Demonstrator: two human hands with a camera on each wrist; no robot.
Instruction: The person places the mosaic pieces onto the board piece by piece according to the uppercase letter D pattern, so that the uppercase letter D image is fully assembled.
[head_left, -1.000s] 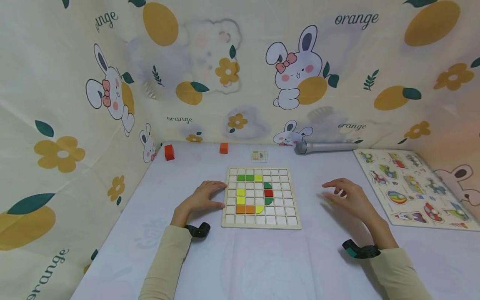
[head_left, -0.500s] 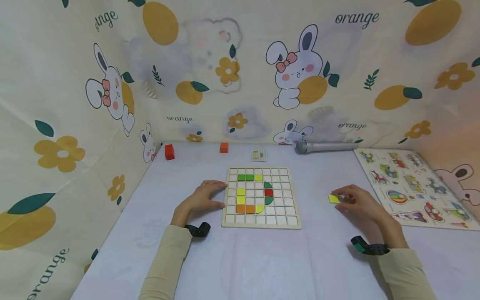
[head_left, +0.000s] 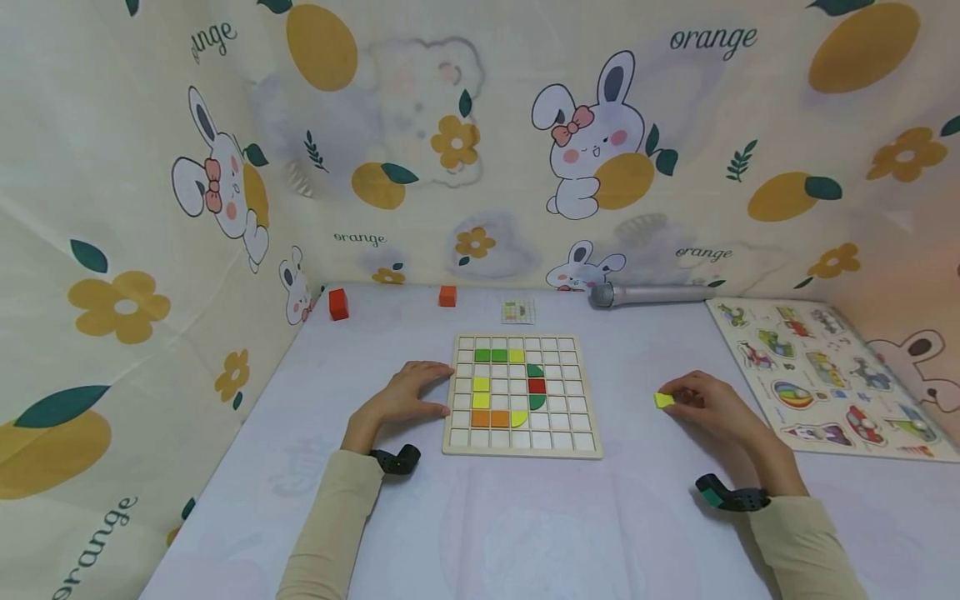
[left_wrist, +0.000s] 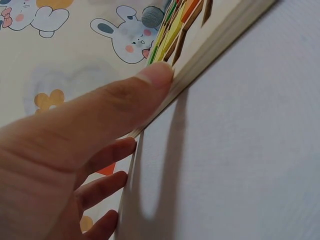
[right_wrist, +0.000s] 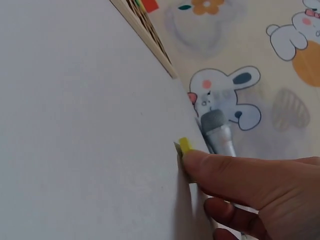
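A wooden grid board (head_left: 558, 439) lies mid-table, with green, yellow, red and orange tiles set in some of its white squares. Along its left edge, the thumb and fingertips of my left hand (head_left: 403, 393) touch the frame; the left wrist view shows the thumb (left_wrist: 120, 102) at the rim and the other fingers spread below. To the right of the board, apart from it, my right hand (head_left: 712, 408) pinches a small yellow tile (head_left: 663, 401) between thumb and fingers. Part of that yellow tile (right_wrist: 185, 145) is covered by the thumb in the right wrist view.
Behind the board lie a small pattern card (head_left: 518, 312) and two red blocks, one nearer (head_left: 447, 297) and one at the far left (head_left: 339, 304). A grey microphone (head_left: 652, 295) lies along the back. A picture puzzle board (head_left: 840, 379) occupies the right side.
My right hand has shifted slightly right and down, and its fingers have closed on the yellow tile, whose tilt has changed since half a second ago. The left hand and board have stayed put.
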